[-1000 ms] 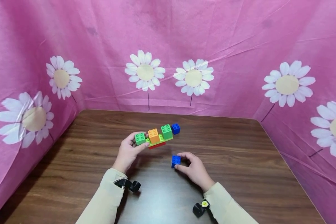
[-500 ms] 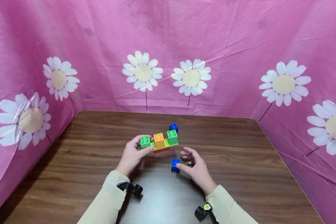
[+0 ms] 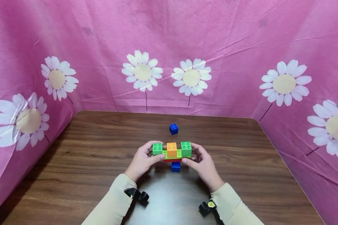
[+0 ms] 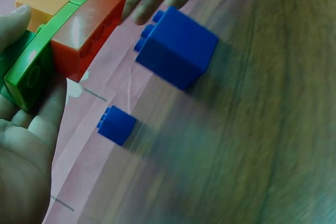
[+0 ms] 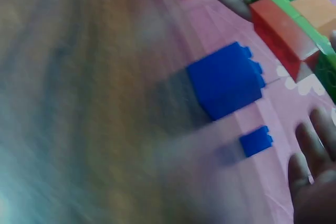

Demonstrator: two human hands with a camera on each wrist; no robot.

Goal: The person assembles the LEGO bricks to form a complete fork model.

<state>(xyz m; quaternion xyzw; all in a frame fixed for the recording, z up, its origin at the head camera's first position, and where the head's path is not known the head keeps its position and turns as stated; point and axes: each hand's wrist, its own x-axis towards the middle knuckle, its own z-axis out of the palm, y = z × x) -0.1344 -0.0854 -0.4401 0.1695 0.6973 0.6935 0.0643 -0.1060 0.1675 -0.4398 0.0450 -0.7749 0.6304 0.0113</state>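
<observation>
A toy brick assembly (image 3: 171, 150) is held level above the table. Its lime green base (image 5: 291, 10) carries an orange brick (image 4: 48, 2) between two green bricks, and a red brick (image 4: 89, 27) sits underneath. My left hand (image 3: 142, 161) grips the left end, thumb in front and fingers behind. At the other end my right hand (image 3: 206, 165) pinches the assembly, its thumb on the front edge and the fingers behind the green brick. Partly hidden beneath it, a blue brick (image 3: 176, 167) stands on the table. Another blue brick (image 3: 173, 128) stands farther back.
The brown wooden table (image 3: 107, 131) has a pink cloth (image 3: 225, 34) with white daisies behind and beside it. Each sleeve has a black camera strapped at the wrist, and the left camera (image 3: 143, 197) hangs low over the tabletop.
My right hand has let go of the near blue brick and moved up to the assembly's right end. The left hand has brought the assembly rightward and nearer, turning it level over that brick.
</observation>
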